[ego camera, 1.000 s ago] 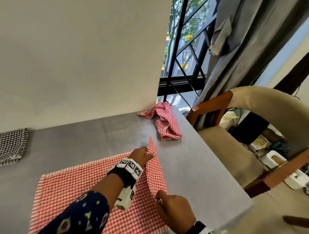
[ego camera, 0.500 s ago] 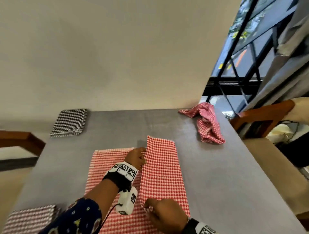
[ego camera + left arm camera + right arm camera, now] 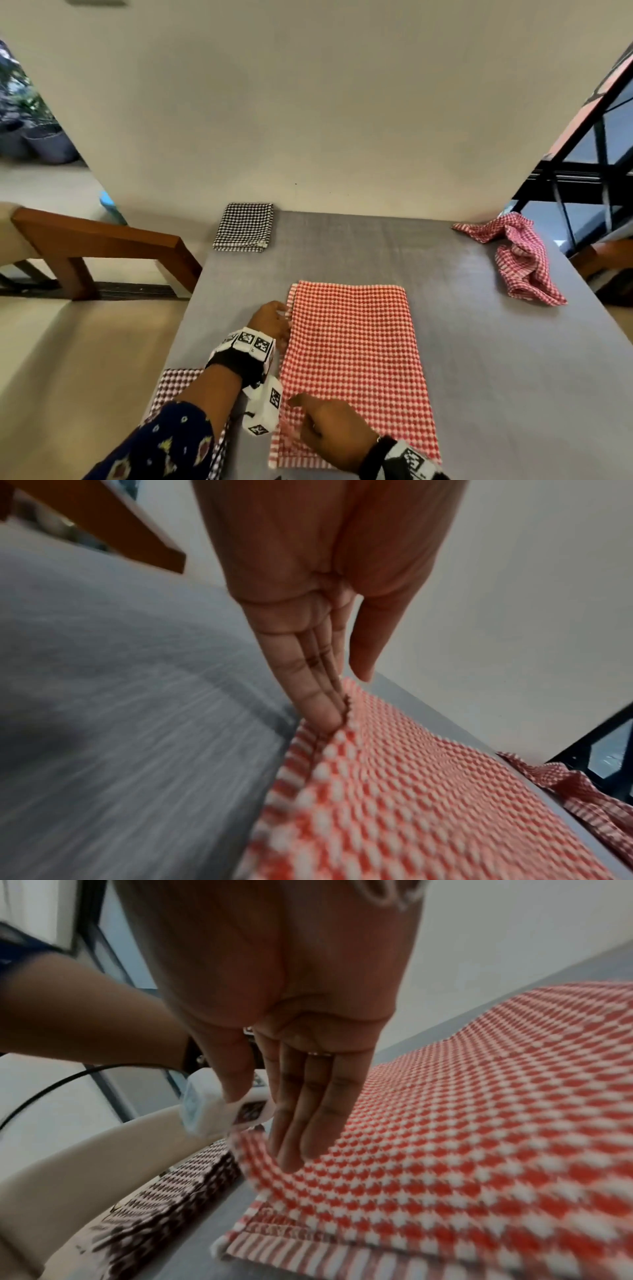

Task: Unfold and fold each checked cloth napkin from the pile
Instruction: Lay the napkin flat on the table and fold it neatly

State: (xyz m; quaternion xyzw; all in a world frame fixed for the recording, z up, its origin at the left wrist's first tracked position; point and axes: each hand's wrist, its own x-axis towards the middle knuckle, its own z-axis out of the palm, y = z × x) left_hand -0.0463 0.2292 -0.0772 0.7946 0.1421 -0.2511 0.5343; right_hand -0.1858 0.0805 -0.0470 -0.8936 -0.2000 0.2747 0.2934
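Observation:
A red checked napkin (image 3: pixel 356 370) lies folded in half, flat on the grey table (image 3: pixel 496 377). My left hand (image 3: pixel 274 320) is at its far left edge; in the left wrist view the straight fingertips (image 3: pixel 325 715) touch the napkin's doubled edge (image 3: pixel 342 739), with the thumb held apart. My right hand (image 3: pixel 325 431) rests on the near left part; its straight fingers (image 3: pixel 301 1139) press flat on the red cloth (image 3: pixel 462 1137). A crumpled red checked napkin (image 3: pixel 520 260) lies at the far right of the table.
A folded black checked napkin (image 3: pixel 245 226) sits at the table's far left by the wall. A folded dark checked napkin (image 3: pixel 174 387) lies at the near left edge under my left forearm. Wooden chairs (image 3: pixel 102 240) stand at both sides.
The lifted half of the red napkin has been carried over to the left and laid down, so it now lies folded. Both hands have let go and rest flat at its left edge.

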